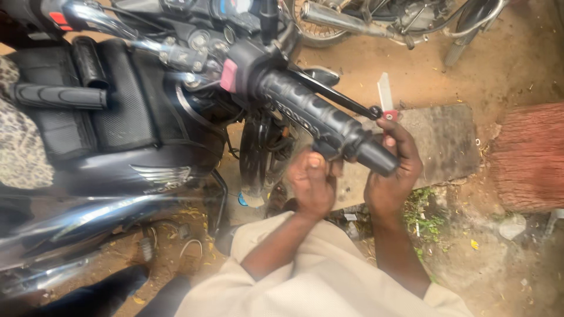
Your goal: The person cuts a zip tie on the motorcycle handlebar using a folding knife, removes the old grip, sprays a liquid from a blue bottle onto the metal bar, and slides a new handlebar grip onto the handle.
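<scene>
A: Where are the two hands?

B: Both are under the end of the black handlebar grip of a motorcycle. The left hand is curled into a loose fist just below the grip, its thumb pointing up at the underside of the grip. I cannot tell if it pinches something small.

A: And the right one?

B: The right hand is beside the grip's outer end, with fingers closed around a small cutter knife. The knife has a red part at the fingers, and its pale blade points up and away from the person.

A: Does the blade touch the grip?

B: No, it stands just behind the tip of the black brake lever, which runs along the grip.

A: What lies around?

B: Sandy ground, a flat grey stone slab, some green weeds, and a second motorcycle's wheel at the top.
</scene>
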